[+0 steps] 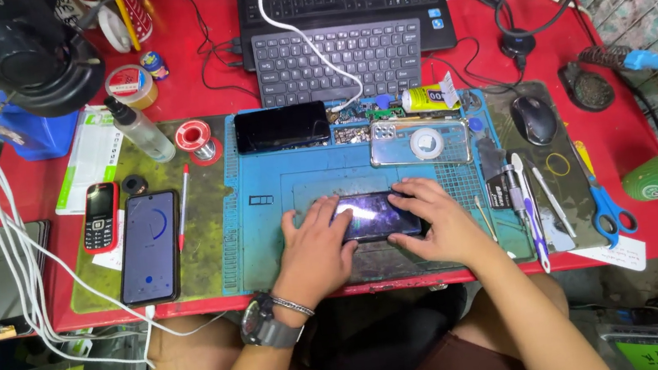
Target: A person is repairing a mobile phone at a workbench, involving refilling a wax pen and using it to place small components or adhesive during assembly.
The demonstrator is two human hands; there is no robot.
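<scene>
Blue mat: my blue work mat (269, 242) lay on the red desk (650, 212), and I judged it was there to keep small parts from sliding off under my fingers.
Phone: the dark smartphone (375, 216) lay flat on the mat, screen up and glaring, directly under my fingertips, pinned between both hands so it could not skate about.
Left hand: my left hand (316, 249) rested palm down, its fingers spread over the phone's left end and pressing on it; not clenched, not wrapped round it.
Right hand: my right hand (438, 222) lay palm down over the right end, fingers curled along the upper edge and touching the casing; whether the thumb gripped underneath I could not tell.
Wrists: both forearms came up from the near edge of the desk and angled inward; a wristwatch (267, 326) and a bracelet sat on the left one.
Beyond my fingers: a clear phone case (420, 144) and another dark phone (282, 126) lay farther up the mat, well apart from my hands.
Right of my fingers: tweezers and thin tools (529, 211) and blue-handled scissors (607, 205) lay within reach, untouched.
Left of my fingers: a large phone with a lit screen (150, 247) and a small red keypad phone (101, 215) lay aside.
</scene>
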